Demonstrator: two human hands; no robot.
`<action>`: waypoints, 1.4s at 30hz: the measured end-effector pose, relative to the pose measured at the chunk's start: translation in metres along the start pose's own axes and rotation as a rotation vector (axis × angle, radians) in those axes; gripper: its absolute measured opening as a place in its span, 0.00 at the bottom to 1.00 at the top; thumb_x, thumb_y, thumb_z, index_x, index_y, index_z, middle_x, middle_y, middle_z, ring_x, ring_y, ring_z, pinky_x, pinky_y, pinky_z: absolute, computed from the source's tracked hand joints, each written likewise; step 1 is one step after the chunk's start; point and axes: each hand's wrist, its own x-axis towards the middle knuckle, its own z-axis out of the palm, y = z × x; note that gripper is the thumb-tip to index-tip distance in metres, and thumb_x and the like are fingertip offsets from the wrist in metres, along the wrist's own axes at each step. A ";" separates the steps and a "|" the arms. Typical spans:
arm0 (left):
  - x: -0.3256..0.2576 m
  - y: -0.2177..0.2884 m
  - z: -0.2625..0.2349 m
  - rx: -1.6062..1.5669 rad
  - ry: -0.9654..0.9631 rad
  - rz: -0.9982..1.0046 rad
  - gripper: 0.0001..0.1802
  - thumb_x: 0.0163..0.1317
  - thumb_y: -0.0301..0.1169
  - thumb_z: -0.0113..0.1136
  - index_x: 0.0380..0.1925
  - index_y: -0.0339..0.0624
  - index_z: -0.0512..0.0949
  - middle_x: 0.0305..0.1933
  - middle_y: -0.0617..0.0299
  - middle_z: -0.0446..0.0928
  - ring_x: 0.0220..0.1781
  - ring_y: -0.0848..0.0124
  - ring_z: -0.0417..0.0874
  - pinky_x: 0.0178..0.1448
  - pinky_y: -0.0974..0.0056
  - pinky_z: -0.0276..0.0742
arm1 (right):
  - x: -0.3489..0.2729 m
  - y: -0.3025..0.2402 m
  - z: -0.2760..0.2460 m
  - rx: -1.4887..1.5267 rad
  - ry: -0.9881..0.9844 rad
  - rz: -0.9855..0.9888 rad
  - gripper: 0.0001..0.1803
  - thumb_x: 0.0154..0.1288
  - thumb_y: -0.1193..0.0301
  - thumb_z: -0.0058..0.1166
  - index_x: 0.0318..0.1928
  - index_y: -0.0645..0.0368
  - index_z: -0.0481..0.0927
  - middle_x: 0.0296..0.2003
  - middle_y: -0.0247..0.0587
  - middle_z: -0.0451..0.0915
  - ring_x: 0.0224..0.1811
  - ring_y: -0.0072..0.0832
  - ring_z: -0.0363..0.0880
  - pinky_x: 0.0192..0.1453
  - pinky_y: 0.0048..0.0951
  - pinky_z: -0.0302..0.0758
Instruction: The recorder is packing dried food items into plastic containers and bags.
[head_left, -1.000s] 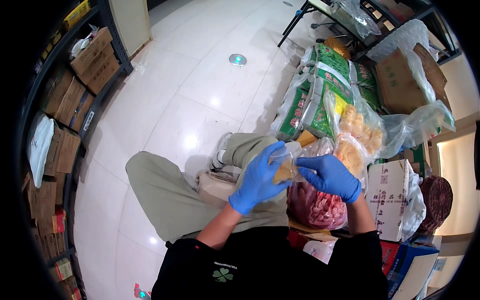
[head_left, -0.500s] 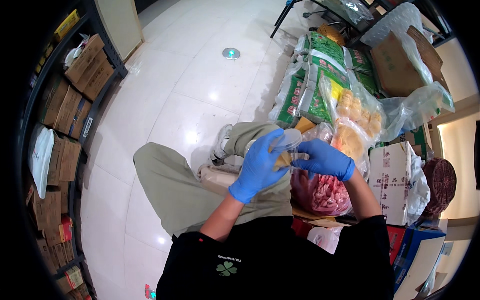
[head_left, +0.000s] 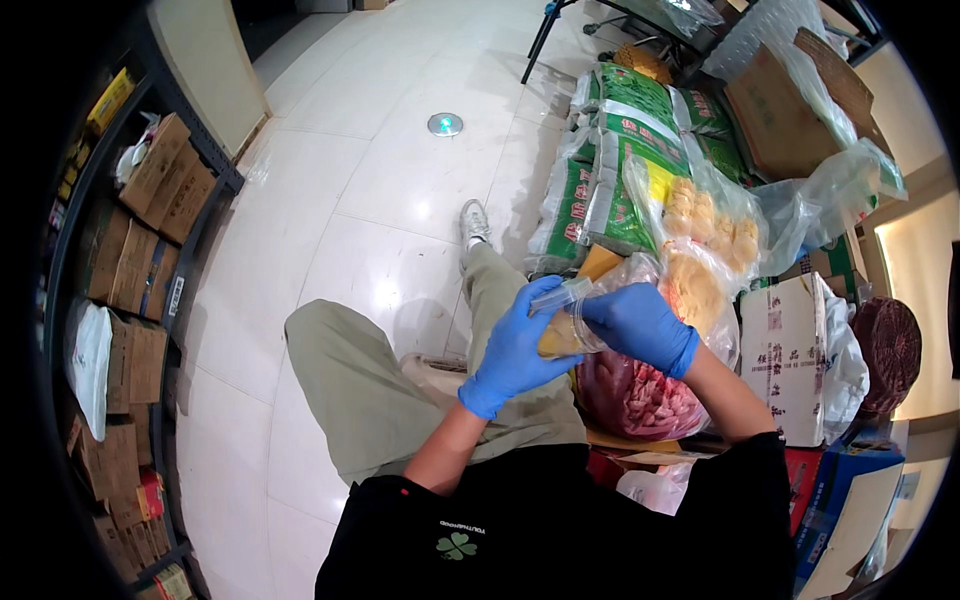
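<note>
My left hand (head_left: pixel 518 350), in a blue glove, is wrapped round a small clear plastic tub (head_left: pixel 562 336) with something yellowish inside. A clear lid (head_left: pixel 562 296) stands tilted at the tub's upper edge, beside the left fingertips. From the right, my right hand (head_left: pixel 643 325), gloved in blue too, reaches to the tub's rim with bent fingers. Its fingertips are partly hidden, and I cannot make out what lies between them. Just below that hand rests a clear bag of pinkish-red pieces (head_left: pixel 655 398). Beyond it lies a clear bag of round tan pieces (head_left: pixel 708 225).
Green and white sacks (head_left: pixel 630 150) are stacked ahead on the right. A white carton (head_left: pixel 785 360) and an open brown carton (head_left: pixel 790 115) stand farther right. Along the left runs a dark shelf rack holding cardboard boxes (head_left: pixel 130 255). A black-legged table (head_left: pixel 540 45) is at the far end.
The tub and its lid have tipped, so the lid now shows nearly edge-on. My right hand has come in closer over the tub's rim. My shoe has moved forward on the floor.
</note>
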 end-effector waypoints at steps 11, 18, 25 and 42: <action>-0.004 -0.007 0.005 0.031 0.021 -0.001 0.44 0.46 0.38 0.82 0.65 0.40 0.74 0.70 0.47 0.67 0.68 0.47 0.77 0.69 0.51 0.77 | 0.003 0.001 0.001 0.007 0.062 -0.118 0.03 0.60 0.69 0.59 0.34 0.53 0.79 0.31 0.40 0.81 0.33 0.44 0.85 0.33 0.44 0.79; -0.018 -0.008 -0.006 0.099 0.101 0.043 0.43 0.47 0.40 0.81 0.64 0.38 0.75 0.70 0.47 0.67 0.67 0.46 0.77 0.67 0.50 0.78 | 0.006 -0.011 0.013 0.064 0.102 -0.072 0.07 0.64 0.69 0.60 0.41 0.54 0.80 0.31 0.42 0.80 0.32 0.44 0.83 0.35 0.44 0.79; -0.023 -0.011 -0.006 0.082 0.191 0.031 0.46 0.48 0.39 0.81 0.67 0.42 0.71 0.69 0.49 0.68 0.64 0.47 0.79 0.65 0.51 0.79 | 0.011 -0.019 0.012 -0.130 0.136 -0.085 0.09 0.63 0.73 0.60 0.45 0.54 0.81 0.31 0.44 0.80 0.32 0.45 0.83 0.37 0.43 0.80; -0.025 -0.023 -0.032 0.184 0.205 0.114 0.48 0.44 0.38 0.81 0.67 0.37 0.72 0.70 0.47 0.67 0.64 0.48 0.78 0.65 0.50 0.78 | 0.049 -0.024 0.012 0.083 0.001 -0.133 0.09 0.64 0.64 0.64 0.34 0.57 0.84 0.28 0.50 0.82 0.29 0.50 0.83 0.34 0.46 0.78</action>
